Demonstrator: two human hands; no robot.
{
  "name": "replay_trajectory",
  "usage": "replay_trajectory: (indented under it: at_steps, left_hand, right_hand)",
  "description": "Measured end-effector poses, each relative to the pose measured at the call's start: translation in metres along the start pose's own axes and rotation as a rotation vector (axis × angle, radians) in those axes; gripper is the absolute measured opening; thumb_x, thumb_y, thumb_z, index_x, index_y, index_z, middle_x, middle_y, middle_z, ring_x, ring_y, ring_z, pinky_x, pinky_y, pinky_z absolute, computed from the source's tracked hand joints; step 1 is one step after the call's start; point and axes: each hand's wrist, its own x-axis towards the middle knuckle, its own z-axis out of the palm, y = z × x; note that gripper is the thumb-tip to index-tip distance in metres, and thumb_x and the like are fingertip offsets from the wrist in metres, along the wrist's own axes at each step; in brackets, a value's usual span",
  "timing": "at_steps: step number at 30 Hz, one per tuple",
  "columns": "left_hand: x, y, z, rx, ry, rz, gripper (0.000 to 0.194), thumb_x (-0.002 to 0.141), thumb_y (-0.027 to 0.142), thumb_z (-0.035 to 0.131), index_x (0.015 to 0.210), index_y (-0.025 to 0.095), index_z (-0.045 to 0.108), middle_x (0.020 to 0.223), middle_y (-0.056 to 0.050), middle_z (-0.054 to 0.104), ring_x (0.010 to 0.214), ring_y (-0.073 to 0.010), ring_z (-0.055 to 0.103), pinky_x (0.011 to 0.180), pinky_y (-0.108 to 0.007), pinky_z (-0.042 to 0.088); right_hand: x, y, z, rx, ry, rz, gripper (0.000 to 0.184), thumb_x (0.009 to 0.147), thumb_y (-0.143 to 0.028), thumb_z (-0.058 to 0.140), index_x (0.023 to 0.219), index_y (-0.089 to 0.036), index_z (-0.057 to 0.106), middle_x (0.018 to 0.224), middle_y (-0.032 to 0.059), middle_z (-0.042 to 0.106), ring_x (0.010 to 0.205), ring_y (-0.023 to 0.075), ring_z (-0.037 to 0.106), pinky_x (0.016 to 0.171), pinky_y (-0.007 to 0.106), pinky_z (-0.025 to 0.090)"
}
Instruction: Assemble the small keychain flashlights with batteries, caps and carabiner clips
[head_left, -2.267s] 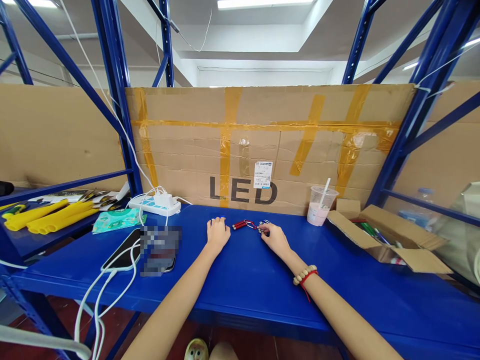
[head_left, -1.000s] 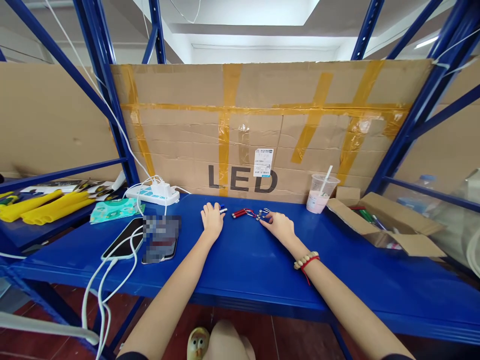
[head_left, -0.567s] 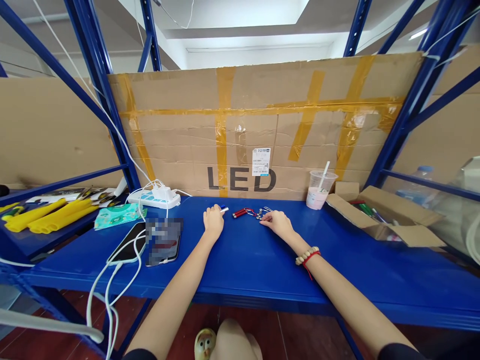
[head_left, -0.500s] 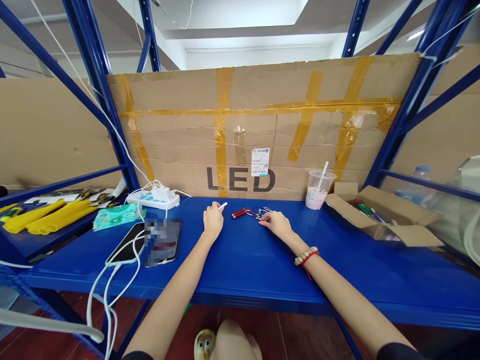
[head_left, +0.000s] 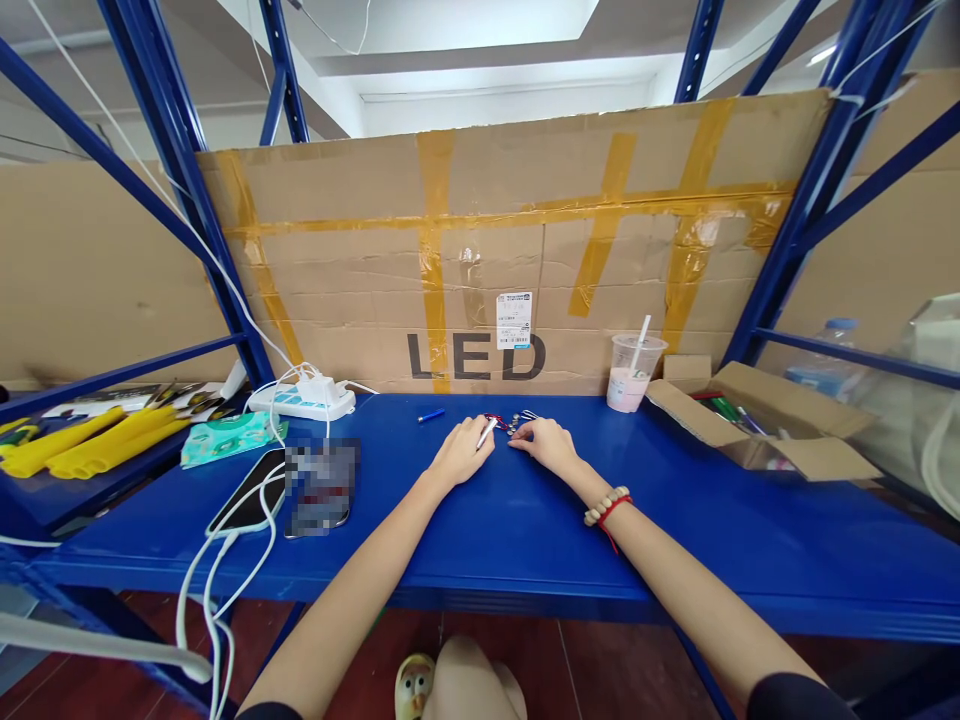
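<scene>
My left hand [head_left: 459,456] lies on the blue tabletop, fingers closed round a slim white stick-like piece [head_left: 487,432] that pokes out on top. Just past its fingertips are small red pieces [head_left: 493,421], partly covered by the hand. My right hand [head_left: 546,444] rests close by with bent fingers pressed together; anything between them is too small to make out. Small silver bits [head_left: 514,424] and thin metal pieces [head_left: 529,415] lie at its fingertips. Farther back on the left is a short blue cylinder [head_left: 431,415], apart from both hands.
On the left are two phones [head_left: 251,495] [head_left: 324,490] with white cables, a tissue pack [head_left: 232,440] and a power strip [head_left: 300,400]. A cup with a straw [head_left: 628,385] and an open cardboard box [head_left: 757,430] stand right. Cardboard [head_left: 360,290] walls the back.
My left hand has moved right, towards the red pieces, with the white piece still in it. The blue cylinder now shows where that hand was. My right hand has barely moved.
</scene>
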Motion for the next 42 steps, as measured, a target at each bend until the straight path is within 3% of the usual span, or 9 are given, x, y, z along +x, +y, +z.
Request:
replay_trajectory:
  at_steps: [6,12,17,28,42]
  left_hand:
    - [0.000,-0.003,0.001,0.013,0.030,0.045,0.021,0.092,0.030,0.029,0.087,0.019,0.047,0.087,-0.003,0.057,0.083,-0.0177,0.050,0.076,-0.030,0.040]
    - [0.002,-0.009,0.007,0.015,0.004,0.089,0.021,0.093,0.029,0.032,0.101,0.020,0.049,0.106,-0.002,0.058,0.094,-0.0173,0.050,0.089,-0.032,0.038]
    - [0.003,-0.012,0.009,0.047,0.017,0.075,0.023,0.093,0.026,0.033,0.108,0.021,0.049,0.112,-0.001,0.058,0.101,-0.0180,0.050,0.092,-0.033,0.038]
    - [0.005,-0.014,0.012,0.063,0.032,0.066,0.023,0.092,0.026,0.034,0.109,0.019,0.048,0.105,-0.003,0.058,0.095,-0.0178,0.051,0.087,-0.032,0.041]
    - [0.005,-0.016,0.012,0.041,0.026,0.094,0.022,0.092,0.025,0.032,0.106,0.020,0.049,0.104,-0.003,0.058,0.095,-0.0168,0.050,0.087,-0.030,0.040]
  right_hand:
    - [0.001,0.001,0.004,0.096,0.060,-0.020,0.010,0.077,-0.028,0.060,0.082,-0.027,0.069,0.092,-0.0033,0.068,0.089,0.0171,0.061,0.067,0.025,0.043]
    - [0.003,-0.002,0.009,0.323,0.224,0.010,0.016,0.077,-0.035,0.057,0.083,-0.027,0.069,0.079,-0.0032,0.068,0.062,0.0133,0.061,0.058,0.024,0.043]
    - [0.005,-0.008,0.011,0.549,0.298,-0.064,0.023,0.076,-0.040,0.057,0.084,-0.022,0.069,0.070,-0.0005,0.067,0.049,0.0113,0.057,0.053,0.024,0.043]
    - [0.004,-0.009,0.017,0.623,0.266,-0.250,0.028,0.076,-0.042,0.057,0.082,-0.018,0.068,0.082,0.0033,0.066,0.044,0.0076,0.052,0.047,0.023,0.042]
    - [0.006,-0.008,0.019,0.663,0.220,-0.202,0.029,0.073,-0.042,0.059,0.081,-0.015,0.068,0.083,0.0046,0.065,0.044,0.0079,0.052,0.046,0.023,0.041]
